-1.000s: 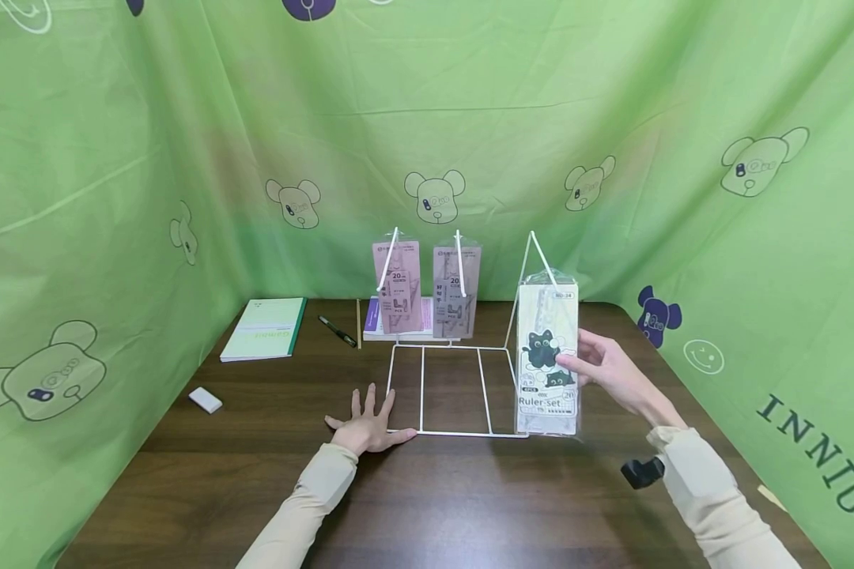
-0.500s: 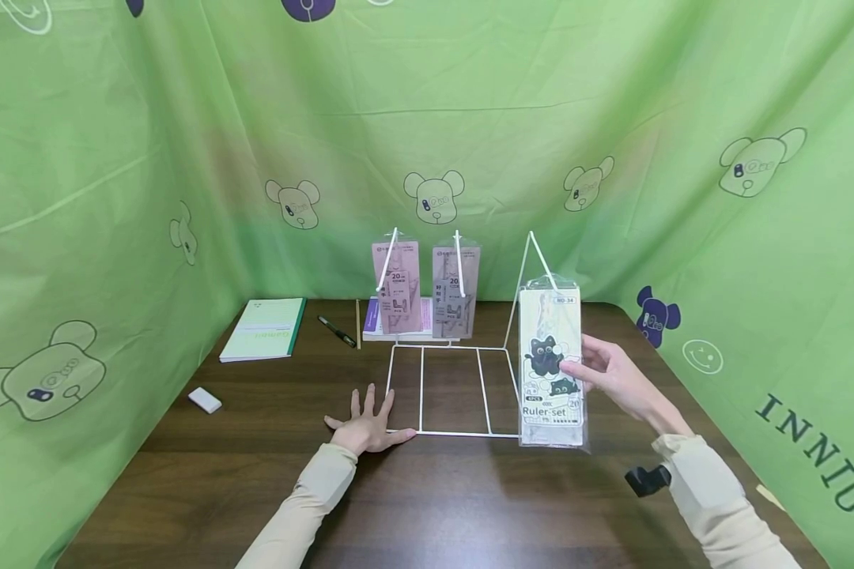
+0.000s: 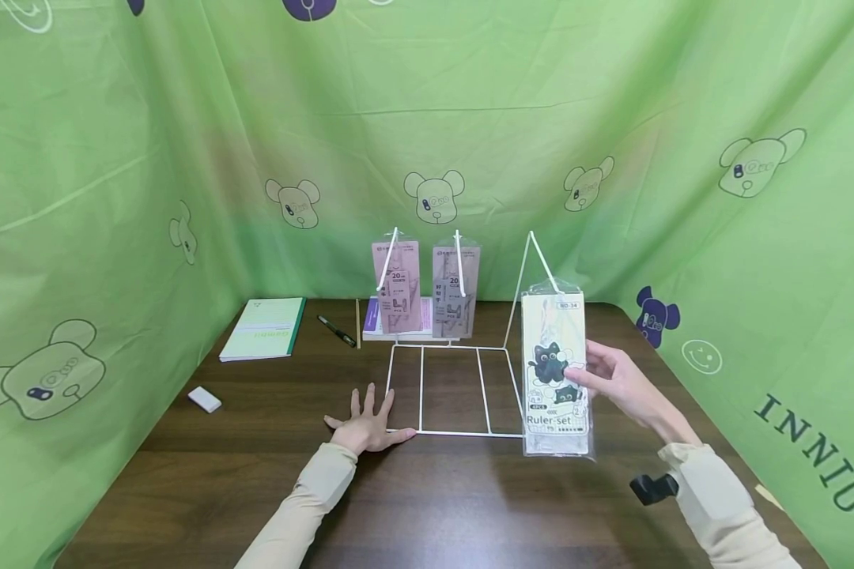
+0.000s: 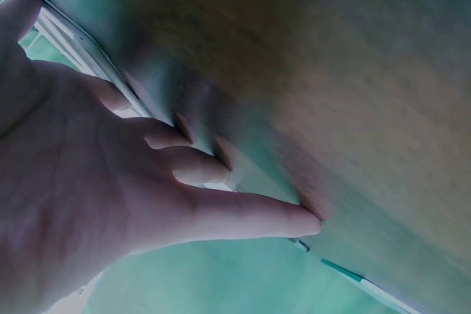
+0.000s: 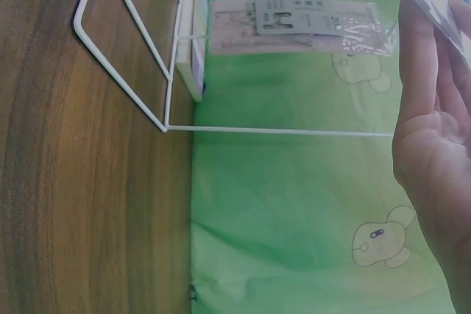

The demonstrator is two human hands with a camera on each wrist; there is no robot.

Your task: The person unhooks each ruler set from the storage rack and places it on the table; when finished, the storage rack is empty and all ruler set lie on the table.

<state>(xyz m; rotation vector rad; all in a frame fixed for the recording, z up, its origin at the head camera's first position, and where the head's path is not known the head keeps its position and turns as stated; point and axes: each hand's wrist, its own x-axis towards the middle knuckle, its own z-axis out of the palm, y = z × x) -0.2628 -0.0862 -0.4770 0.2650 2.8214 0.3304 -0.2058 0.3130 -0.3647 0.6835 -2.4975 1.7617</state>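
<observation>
Shifted lower and slightly rightward with the ruler set [image 3: 549, 359], right of centre, pinched in the right hand [image 3: 622, 385]. Steady the rack [image 3: 455, 434] with the left hand [image 3: 364, 431] splayed, gripping nothing; follow the hook [image 3: 544, 259] evenly.

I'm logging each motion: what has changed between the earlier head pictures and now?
The ruler set, held by the right grip, has moved toward the person and slightly right, the grip moving with it. Nothing was newly grasped or let go. The left grip, wire rack, pink pack and grey pack stayed put.
</observation>
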